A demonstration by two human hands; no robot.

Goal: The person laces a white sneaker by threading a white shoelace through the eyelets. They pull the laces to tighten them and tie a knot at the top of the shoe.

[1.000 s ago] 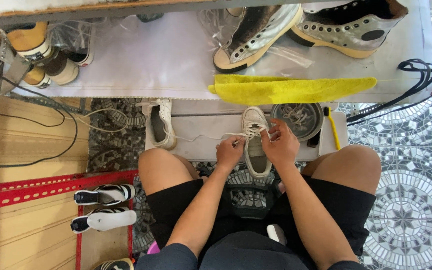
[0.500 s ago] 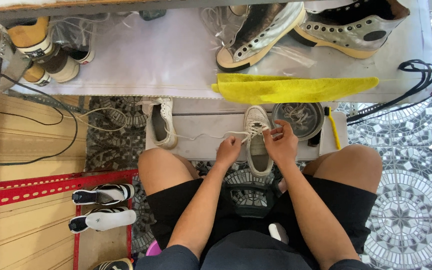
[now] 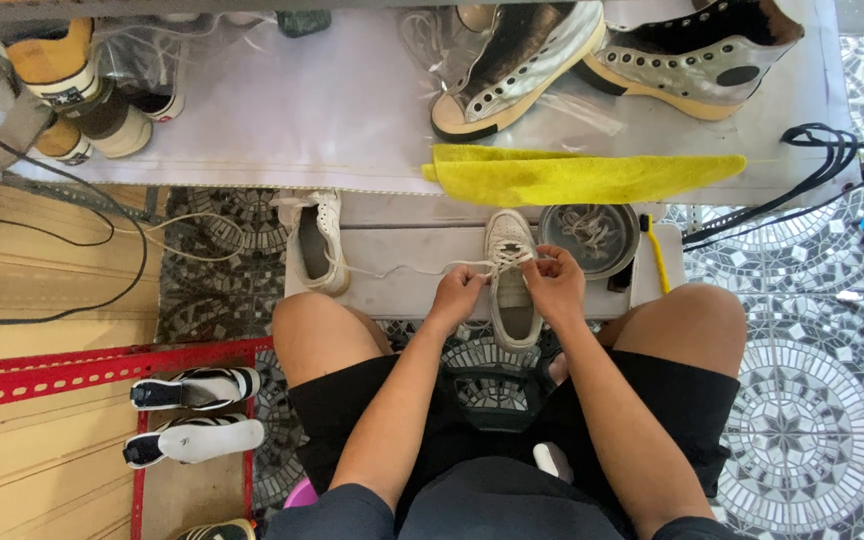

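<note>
Shoes crowd the far left: a tan-toed pair on the pale shelf, cut off by the top edge, with dark cables trailing below. Lower down, beside a red perforated rail, lie two black-and-white sneakers on their sides; a third is barely visible at the bottom edge.

Further right, a white sneaker rests on a low grey step, and a white lace runs from near it toward the middle. There the left hand is closed, pinching that lace, and sits just beside the second white sneaker, which stands on the step between the person's knees with its toe pointing away. The right hand is also closed, fingers pinching lace over the sneaker's eyelets; the exact grip is hidden under the fingers.

Right of it, a grey bowl holds tangled laces, partly under a yellow cloth draped on the shelf edge. Above, two silver high-tops are partly cropped. Black cords hang at the far right.
</note>
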